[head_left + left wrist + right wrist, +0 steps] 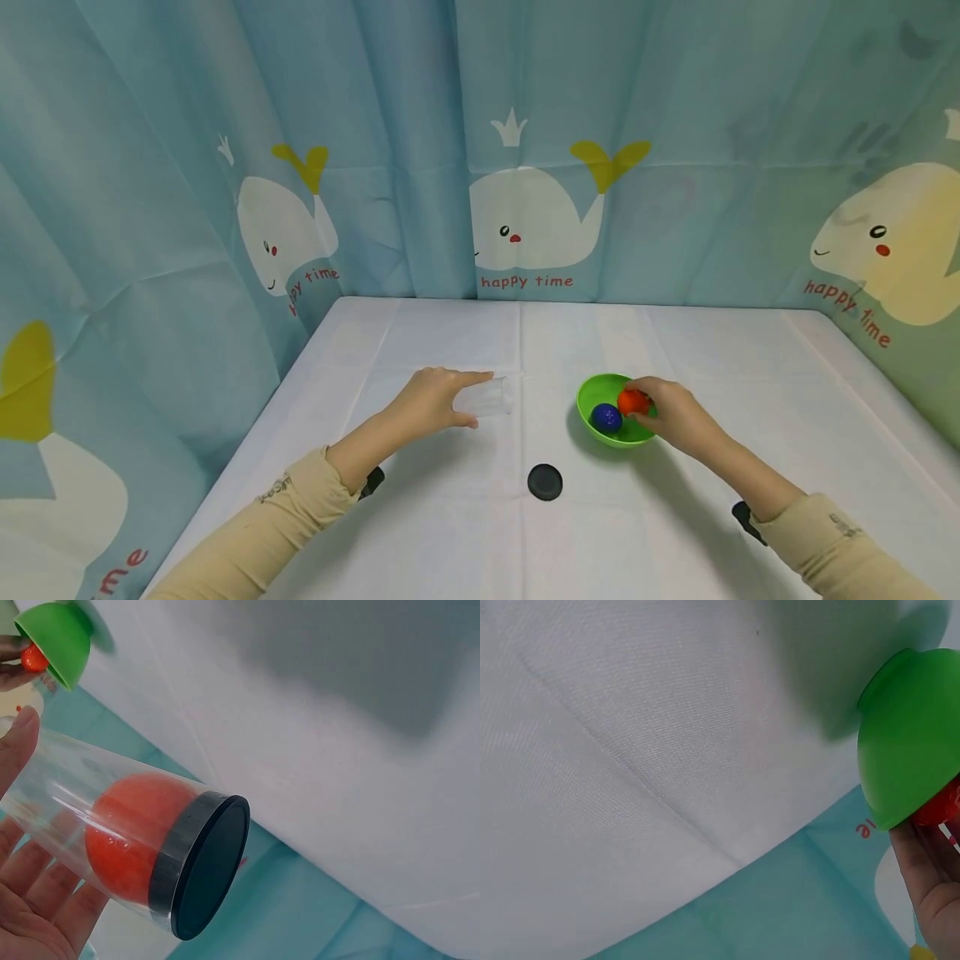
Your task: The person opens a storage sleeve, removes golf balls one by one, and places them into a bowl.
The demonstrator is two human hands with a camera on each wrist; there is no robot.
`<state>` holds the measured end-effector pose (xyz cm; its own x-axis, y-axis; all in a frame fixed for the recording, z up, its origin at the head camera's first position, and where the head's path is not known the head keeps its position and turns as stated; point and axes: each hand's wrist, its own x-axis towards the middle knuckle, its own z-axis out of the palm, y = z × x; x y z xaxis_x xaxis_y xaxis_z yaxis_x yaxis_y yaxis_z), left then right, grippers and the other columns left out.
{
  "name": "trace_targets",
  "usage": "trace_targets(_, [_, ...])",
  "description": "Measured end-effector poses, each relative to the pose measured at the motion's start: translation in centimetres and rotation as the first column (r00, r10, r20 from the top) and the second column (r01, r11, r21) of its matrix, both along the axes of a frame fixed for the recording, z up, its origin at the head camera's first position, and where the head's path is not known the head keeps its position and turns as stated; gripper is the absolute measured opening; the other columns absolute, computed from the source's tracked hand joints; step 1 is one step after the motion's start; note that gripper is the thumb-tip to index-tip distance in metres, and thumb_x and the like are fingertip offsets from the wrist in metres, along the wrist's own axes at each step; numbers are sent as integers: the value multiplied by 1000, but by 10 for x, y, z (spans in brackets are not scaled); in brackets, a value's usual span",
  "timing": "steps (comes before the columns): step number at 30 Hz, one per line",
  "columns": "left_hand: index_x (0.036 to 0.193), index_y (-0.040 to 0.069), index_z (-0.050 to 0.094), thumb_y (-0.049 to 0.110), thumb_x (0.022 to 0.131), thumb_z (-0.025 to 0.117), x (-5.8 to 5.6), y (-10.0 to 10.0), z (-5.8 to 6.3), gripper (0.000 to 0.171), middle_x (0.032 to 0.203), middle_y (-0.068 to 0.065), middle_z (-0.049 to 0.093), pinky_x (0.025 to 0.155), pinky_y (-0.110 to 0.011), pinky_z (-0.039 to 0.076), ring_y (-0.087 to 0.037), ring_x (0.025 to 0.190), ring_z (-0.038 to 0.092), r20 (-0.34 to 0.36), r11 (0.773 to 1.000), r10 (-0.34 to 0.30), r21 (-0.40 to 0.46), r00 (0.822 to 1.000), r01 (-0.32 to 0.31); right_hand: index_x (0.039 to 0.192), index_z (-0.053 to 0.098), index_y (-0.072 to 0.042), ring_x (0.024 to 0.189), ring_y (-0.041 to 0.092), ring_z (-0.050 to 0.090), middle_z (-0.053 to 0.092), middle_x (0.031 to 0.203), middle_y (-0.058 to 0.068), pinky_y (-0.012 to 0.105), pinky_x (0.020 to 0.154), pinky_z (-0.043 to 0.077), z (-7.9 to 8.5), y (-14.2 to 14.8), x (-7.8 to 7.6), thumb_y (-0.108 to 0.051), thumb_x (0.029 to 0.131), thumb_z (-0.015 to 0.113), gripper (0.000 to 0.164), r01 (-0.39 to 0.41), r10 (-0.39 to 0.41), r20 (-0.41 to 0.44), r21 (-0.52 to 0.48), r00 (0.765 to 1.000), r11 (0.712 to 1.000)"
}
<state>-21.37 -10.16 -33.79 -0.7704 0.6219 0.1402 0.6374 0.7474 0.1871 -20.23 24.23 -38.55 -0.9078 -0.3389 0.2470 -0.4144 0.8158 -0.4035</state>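
Note:
My left hand (435, 400) grips a clear plastic cylinder (486, 398), thumb on one side and fingers on the other. In the left wrist view an orange ball (135, 832) sits inside it, against a black end cap (210, 866); the hand hides that ball from the head view. With its fingertips, my right hand (678, 412) pinches a red-orange ball (632, 402) at the right side of a green bowl (603, 387). A dark blue ball (607, 418) lies in the bowl, left of the pinched ball.
On the white-covered table (450, 533), a round black lid (544, 482) lies flat between the hands, nearer the front than the bowl. Behind the table and along its sides hangs a blue curtain (420, 225) printed with whales.

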Motion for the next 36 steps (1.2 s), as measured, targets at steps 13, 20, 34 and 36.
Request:
trace_targets(13, [130, 13, 58, 25, 71, 82, 2, -3, -1, 65, 91, -6, 73, 69, -29, 49, -5, 52, 42, -3, 1000, -13, 28, 1000, 13, 99, 63, 9, 82, 29, 62, 66, 94, 19, 42, 72, 55, -1, -4, -2, 9, 70, 74, 31, -23, 22, 17, 108, 1000, 994])
trace_targets(20, [130, 14, 58, 27, 71, 81, 2, -3, -2, 65, 108, -8, 71, 74, -33, 52, -6, 59, 50, -16, 1000, -9, 14, 1000, 9, 98, 62, 8, 78, 25, 61, 66, 90, 16, 40, 70, 54, -3, -6, -2, 7, 72, 73, 28, -31, 27, 33, 135, 999, 990])
trace_targets(34, [129, 13, 59, 27, 70, 82, 4, -3, -1, 64, 95, -5, 73, 73, -32, 53, -9, 60, 55, -30, 1000, -22, 17, 999, 23, 87, 62, 3, 69, 17, 55, 61, 78, 7, 30, 61, 50, -5, -10, -4, 6, 70, 76, 23, -67, 71, -9, 236, 997, 969])
trace_targets(36, [129, 13, 59, 26, 70, 82, 5, -3, -1, 64, 91, -5, 73, 73, -33, 52, -8, 58, 53, -22, 1000, -20, 16, 1000, 20, 86, 61, 2, 69, 17, 55, 61, 77, 7, 29, 61, 49, -5, -11, -3, 5, 70, 77, 22, -68, 73, -14, 246, 997, 967])
